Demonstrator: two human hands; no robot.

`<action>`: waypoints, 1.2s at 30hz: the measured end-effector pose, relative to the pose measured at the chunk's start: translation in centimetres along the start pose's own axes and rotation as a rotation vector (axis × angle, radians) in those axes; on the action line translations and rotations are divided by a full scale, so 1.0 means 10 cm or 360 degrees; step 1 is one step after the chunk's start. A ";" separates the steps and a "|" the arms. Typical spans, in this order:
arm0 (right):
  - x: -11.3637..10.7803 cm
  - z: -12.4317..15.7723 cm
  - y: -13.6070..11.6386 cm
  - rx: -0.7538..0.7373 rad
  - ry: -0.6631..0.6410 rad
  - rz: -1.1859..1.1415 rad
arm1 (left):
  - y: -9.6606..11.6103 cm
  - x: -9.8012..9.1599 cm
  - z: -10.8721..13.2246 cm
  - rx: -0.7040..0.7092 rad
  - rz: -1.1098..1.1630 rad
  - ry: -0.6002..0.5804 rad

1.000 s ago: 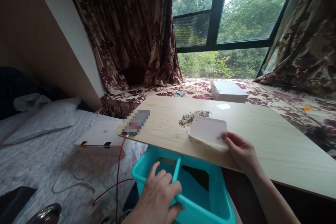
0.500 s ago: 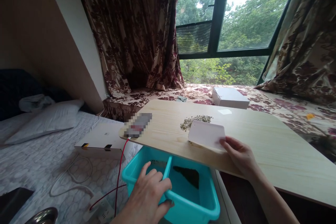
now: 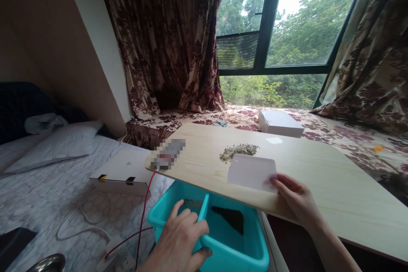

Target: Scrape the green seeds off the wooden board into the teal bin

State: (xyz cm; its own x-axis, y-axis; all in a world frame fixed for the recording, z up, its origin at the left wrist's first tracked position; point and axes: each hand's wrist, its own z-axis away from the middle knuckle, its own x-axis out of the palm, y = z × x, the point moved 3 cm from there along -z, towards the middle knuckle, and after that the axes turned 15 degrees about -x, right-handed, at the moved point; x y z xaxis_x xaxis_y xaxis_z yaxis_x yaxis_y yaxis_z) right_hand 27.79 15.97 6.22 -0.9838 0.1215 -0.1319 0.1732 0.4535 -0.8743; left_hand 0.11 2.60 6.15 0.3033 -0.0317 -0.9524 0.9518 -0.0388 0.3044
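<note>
My right hand (image 3: 298,197) pinches the right end of a thin white plastic board (image 3: 250,173) between thumb and fingers. The board is low over the wooden tabletop (image 3: 306,165), close to its near edge. Just beyond it lies a loose pile of small, mixed dark and pale grains (image 3: 239,151). Below the table edge is a teal plastic bin (image 3: 236,248) split in two by a divider. My left hand (image 3: 186,236) grips its near rim by the divider, index finger stretched over the left compartment. Dark fine material (image 3: 231,219) lies in the right compartment; a few grains show in the left.
A blurred-out device (image 3: 168,154) with a red cable is at the table's left end. A white box (image 3: 280,123) sits on the window ledge, another white box (image 3: 123,172) on the bed. A power strip (image 3: 119,255) and a metal bowl (image 3: 47,263) are lower left.
The white board has come slightly nearer to me, away from the grain pile, and looks flatter. My left hand stays on the bin. The whole view has shifted a little.
</note>
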 end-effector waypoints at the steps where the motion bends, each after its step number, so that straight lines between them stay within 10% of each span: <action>1: -0.02 0.00 0.00 0.0007 0.0106 0.0010 | 0.00 0.00 0.00 0.0001 0.0001 0.0000; 22: 0.01 -0.04 0.10 -0.0049 0.0170 0.0256 | 0.04 0.13 0.01 0.0109 -0.0113 0.0038; 36: 0.09 -0.09 0.10 0.0013 0.0174 0.0209 | 0.22 0.63 -0.18 0.0453 -0.0401 0.0296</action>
State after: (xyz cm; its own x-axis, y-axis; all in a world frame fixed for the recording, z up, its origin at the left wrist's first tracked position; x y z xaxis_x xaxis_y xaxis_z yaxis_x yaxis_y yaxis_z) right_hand 27.15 17.31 5.67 -0.9416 0.2751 -0.1940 0.2993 0.4205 -0.8565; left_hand 4.17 4.15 0.79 0.0909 0.1937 -0.9768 0.9543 -0.2973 0.0298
